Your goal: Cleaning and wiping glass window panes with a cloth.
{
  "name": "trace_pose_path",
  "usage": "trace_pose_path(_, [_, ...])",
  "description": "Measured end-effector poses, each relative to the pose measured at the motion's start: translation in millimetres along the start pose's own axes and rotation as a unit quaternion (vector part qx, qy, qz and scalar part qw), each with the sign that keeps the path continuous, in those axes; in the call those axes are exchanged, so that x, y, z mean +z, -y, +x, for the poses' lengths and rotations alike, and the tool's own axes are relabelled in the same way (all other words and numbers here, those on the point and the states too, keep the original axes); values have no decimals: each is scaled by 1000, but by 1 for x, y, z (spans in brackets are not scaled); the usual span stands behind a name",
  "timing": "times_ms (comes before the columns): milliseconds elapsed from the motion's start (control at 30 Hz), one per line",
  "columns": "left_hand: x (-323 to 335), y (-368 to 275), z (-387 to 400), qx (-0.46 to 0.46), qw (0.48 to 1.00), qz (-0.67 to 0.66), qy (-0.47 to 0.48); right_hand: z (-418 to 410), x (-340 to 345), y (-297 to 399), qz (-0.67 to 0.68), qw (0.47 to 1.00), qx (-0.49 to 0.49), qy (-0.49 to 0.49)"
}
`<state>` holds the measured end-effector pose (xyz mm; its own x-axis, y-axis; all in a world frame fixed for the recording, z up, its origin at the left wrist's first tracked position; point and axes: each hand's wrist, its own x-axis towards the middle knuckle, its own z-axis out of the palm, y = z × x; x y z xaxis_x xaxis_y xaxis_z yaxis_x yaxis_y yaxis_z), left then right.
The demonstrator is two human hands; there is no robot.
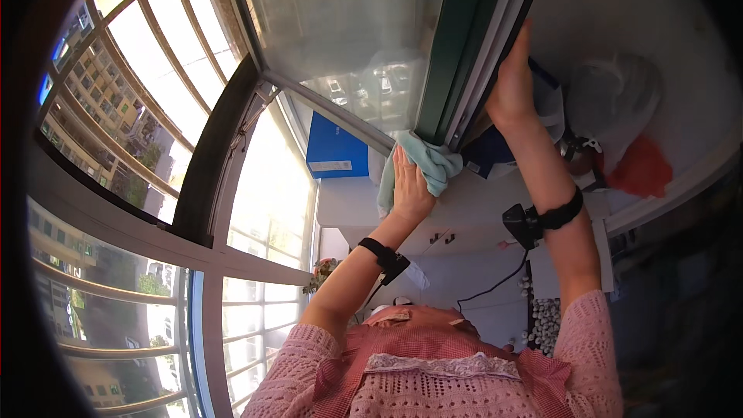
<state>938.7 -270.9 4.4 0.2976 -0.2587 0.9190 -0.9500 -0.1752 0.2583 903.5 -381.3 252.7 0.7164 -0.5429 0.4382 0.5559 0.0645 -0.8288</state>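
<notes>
A window sash with a green and white frame stands open in front of me, its glass pane streaked and reflecting parked cars. At the sash's lower corner, my left hand presses a folded light green cloth against the frame. Its fingers lie over the cloth, and part of the cloth hangs beside the hand. Higher up, my right hand holds the outer edge of the same sash. The frame hides most of that hand's fingers.
A blue file box stands on the white cabinet below the sash. Metal window bars lie to the left. At right are a clear plastic bag and a red bag. A black cable hangs from my right wrist strap.
</notes>
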Motion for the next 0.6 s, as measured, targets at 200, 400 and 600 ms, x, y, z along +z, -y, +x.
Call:
trace_pose_path(200, [12, 1, -41, -54, 998, 21, 13, -6, 5, 6, 2, 1000, 13, 3])
trace_pose_path(400, [-34, 12, -72, -169, 978, -45, 112, -7, 6, 7, -2, 1000, 8, 21])
trace_pose_path(600, [-139, 16, -6, -369, 897, -218, 108, -3, 7, 2, 5, 1000, 3, 20])
